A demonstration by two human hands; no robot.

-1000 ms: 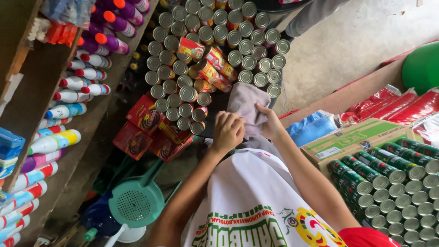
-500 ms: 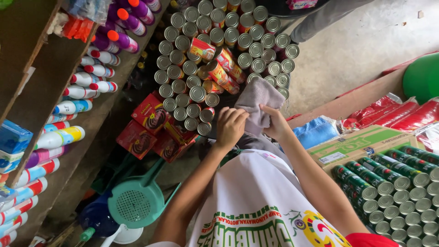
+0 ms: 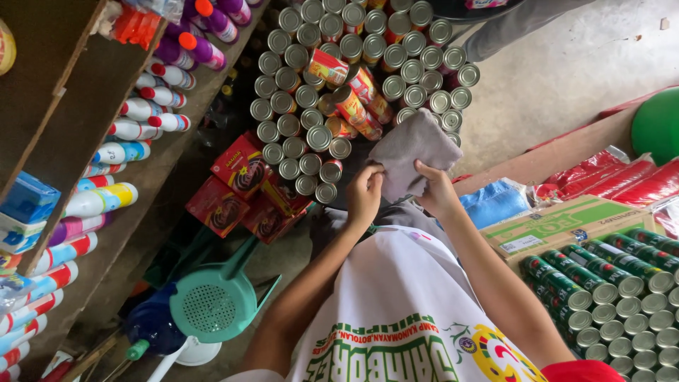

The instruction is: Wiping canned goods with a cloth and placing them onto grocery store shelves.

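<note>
- The grey cloth (image 3: 412, 150) lies crumpled just in front of both hands, its long axis running from about 7 o'clock up toward 1 o'clock, over the near edge of the stacked tin cans (image 3: 332, 85).
- The left hand (image 3: 364, 194) is curled, its fingers pinching the cloth's lower left edge.
- The right hand (image 3: 435, 191) pinches the cloth's lower right edge, thumb on top.
- Red boxes (image 3: 240, 184) lie at 9 o'clock of the hands; green cans (image 3: 608, 283) stand at 4 o'clock.
</note>
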